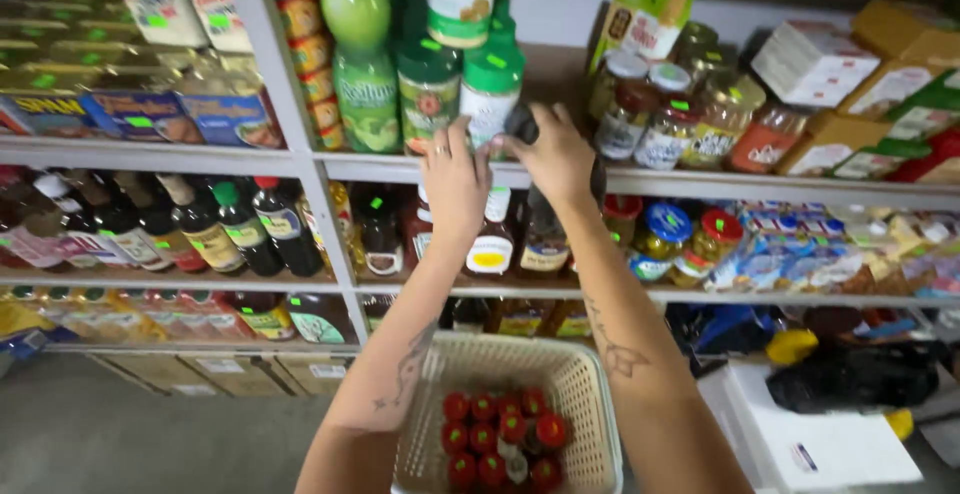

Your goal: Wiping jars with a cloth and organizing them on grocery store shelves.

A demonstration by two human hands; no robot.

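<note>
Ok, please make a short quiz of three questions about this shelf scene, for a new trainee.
1. True or false: the basket below the arms holds bottles with red caps.
2. Which hand wears a ring: A) left hand, B) right hand, C) both?
3. Fill in: the two hands reach to the edge of the shelf next to a jar with a ____ lid.

Key
1. True.
2. A: the ring shows on a finger of the left hand.
3. Green.
</note>
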